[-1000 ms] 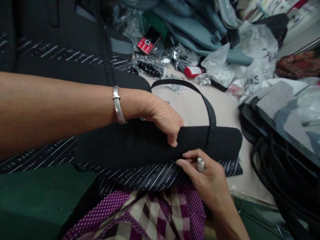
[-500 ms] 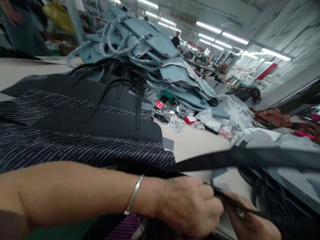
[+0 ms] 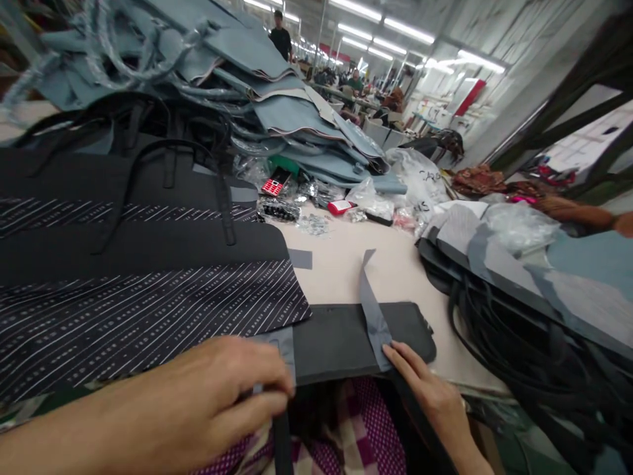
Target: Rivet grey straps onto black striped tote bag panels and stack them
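A black bag panel (image 3: 333,340) lies flat along the table's near edge, its left end under patterned lining. Grey strips cross it, one a long curling strip (image 3: 374,313) on the right and the other a short grey piece (image 3: 281,346) on the left. My left hand (image 3: 242,386) is closed with thumb and fingers pinching a black strap (image 3: 283,439) by the left piece. My right hand (image 3: 432,392) presses its fingertips on the lower end of the curling strip, closed over another black strap (image 3: 413,419) running down below it. My right thumb is hidden.
Black panels with striped lining (image 3: 198,300) spread over the left. Blue-grey bag pieces (image 3: 297,112) are heaped behind. Several small plastic-wrapped items (image 3: 316,198) lie mid-table. On the right, black straps (image 3: 494,343) hang from a stack of grey-backed panels (image 3: 524,264). A person (image 3: 281,39) stands far back.
My hands were close together on a black strip and have moved apart. The black panel now lies flat between them with the grey strips showing. The view has shifted right.
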`<state>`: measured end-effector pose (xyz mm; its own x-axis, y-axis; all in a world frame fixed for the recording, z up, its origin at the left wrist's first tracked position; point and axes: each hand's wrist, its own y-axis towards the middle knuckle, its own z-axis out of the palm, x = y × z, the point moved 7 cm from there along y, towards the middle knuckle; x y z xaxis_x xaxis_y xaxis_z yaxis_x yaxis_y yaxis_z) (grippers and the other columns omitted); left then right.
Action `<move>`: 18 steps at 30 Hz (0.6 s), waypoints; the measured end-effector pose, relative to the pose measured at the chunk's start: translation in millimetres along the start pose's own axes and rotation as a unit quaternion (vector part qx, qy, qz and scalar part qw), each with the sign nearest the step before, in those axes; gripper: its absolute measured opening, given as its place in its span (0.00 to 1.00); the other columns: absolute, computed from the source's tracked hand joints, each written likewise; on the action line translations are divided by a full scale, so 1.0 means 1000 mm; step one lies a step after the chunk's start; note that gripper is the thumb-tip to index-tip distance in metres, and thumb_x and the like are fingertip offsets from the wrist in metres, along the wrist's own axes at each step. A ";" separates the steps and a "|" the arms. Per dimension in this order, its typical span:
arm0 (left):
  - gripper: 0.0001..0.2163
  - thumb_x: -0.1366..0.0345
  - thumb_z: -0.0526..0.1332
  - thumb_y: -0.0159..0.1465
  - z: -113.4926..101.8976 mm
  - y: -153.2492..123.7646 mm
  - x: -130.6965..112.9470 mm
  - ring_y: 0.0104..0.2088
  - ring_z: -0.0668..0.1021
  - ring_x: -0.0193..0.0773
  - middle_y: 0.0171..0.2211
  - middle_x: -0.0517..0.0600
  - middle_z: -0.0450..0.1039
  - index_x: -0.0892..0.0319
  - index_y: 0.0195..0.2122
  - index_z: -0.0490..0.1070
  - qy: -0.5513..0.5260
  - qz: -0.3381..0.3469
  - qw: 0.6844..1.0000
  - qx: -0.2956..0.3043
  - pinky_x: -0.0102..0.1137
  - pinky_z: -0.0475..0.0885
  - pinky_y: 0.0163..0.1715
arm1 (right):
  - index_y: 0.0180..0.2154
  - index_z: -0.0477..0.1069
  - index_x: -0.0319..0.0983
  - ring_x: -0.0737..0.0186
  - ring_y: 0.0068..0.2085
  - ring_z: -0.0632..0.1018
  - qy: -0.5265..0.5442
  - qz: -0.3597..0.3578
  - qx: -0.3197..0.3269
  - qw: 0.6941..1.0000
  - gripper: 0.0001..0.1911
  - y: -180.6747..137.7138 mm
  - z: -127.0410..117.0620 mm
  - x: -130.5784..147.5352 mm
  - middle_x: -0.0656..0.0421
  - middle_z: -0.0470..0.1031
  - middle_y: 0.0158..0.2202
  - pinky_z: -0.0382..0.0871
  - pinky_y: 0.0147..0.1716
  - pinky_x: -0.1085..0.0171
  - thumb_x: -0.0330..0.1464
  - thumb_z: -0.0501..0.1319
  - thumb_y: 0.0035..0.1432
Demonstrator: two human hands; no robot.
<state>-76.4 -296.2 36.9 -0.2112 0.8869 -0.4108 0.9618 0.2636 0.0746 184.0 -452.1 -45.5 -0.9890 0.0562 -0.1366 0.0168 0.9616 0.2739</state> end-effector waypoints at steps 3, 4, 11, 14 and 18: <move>0.16 0.66 0.50 0.71 0.012 0.045 0.003 0.43 0.81 0.37 0.55 0.49 0.75 0.51 0.54 0.73 0.006 -0.015 1.000 -0.015 0.30 0.76 0.40 | 0.60 0.69 0.45 0.61 0.34 0.84 0.019 -0.008 0.013 1.000 0.34 0.001 -0.001 0.004 0.53 0.74 0.58 0.77 0.26 0.69 0.17 0.49 0.55; 0.16 0.65 0.51 0.71 0.023 0.059 0.006 0.44 0.82 0.40 0.58 0.50 0.72 0.53 0.56 0.71 0.028 -0.016 0.999 -0.014 0.32 0.77 0.38 | 0.60 0.69 0.43 0.60 0.37 0.84 0.031 -0.015 0.022 0.999 0.35 0.000 -0.001 0.005 0.53 0.73 0.59 0.79 0.29 0.69 0.16 0.48 0.54; 0.18 0.62 0.50 0.72 0.083 0.085 0.021 0.34 0.82 0.42 0.60 0.53 0.69 0.58 0.60 0.67 0.108 -0.017 0.994 -0.021 0.39 0.79 0.30 | 0.50 0.75 0.39 0.57 0.41 0.84 0.056 0.018 0.011 0.998 0.27 0.015 -0.025 -0.035 0.54 0.80 0.50 0.81 0.35 0.63 0.20 0.49 0.54; 0.19 0.63 0.50 0.71 0.089 0.080 0.022 0.34 0.82 0.42 0.62 0.54 0.68 0.58 0.61 0.67 0.109 -0.019 0.993 -0.039 0.39 0.80 0.32 | 0.43 0.78 0.41 0.55 0.39 0.84 0.135 0.111 -0.016 0.984 0.14 0.061 -0.038 -0.059 0.57 0.83 0.40 0.80 0.38 0.62 0.35 0.56 0.62; 0.19 0.63 0.50 0.71 0.092 0.079 0.023 0.34 0.81 0.41 0.63 0.55 0.67 0.60 0.61 0.67 0.104 -0.013 0.993 -0.055 0.37 0.79 0.32 | 0.37 0.80 0.42 0.57 0.36 0.84 0.216 0.167 0.033 0.961 0.13 0.156 -0.019 -0.053 0.59 0.84 0.35 0.78 0.35 0.64 0.40 0.59 0.61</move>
<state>10.2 -289.8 -49.9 -0.2785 0.9351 -0.2193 0.9328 0.3177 0.1699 236.3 -310.6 22.4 -0.8952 0.2630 0.3598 0.3401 0.9248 0.1702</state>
